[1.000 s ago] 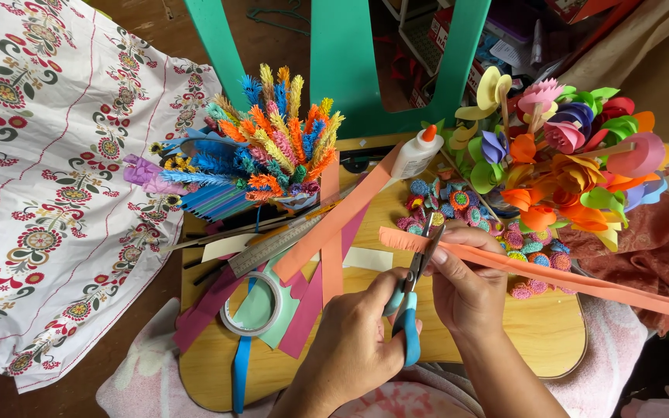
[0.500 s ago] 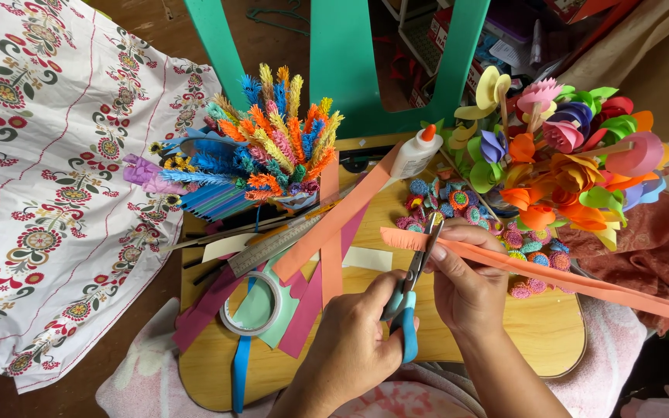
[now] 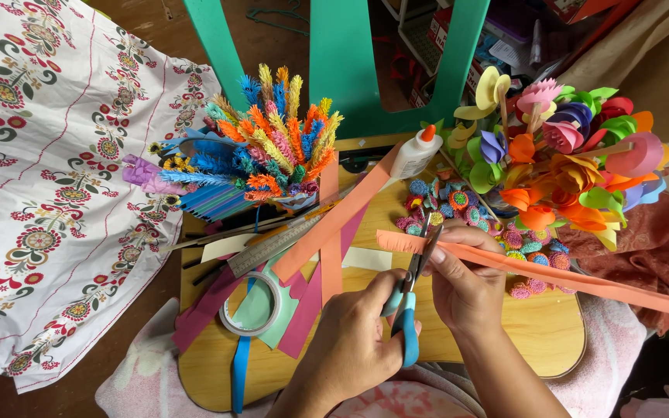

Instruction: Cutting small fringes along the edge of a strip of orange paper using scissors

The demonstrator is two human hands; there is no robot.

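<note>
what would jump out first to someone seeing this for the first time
The paper flower bouquet at upper right and the bunch of fringed paper spikes at centre top, both vivid against the wooden board. Below them, the left hand works blue-handled scissors into the fringed edge of a long orange paper strip that the right hand holds, running off to the right.

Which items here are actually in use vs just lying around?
In use:
- left hand working the scissors
- right hand holding the orange strip, blades at its fringed end

Lying about:
- tape roll
- ruler
- glue bottle
- paper flowers
- fringed stems
- rolled paper discs
- floral cloth
</note>
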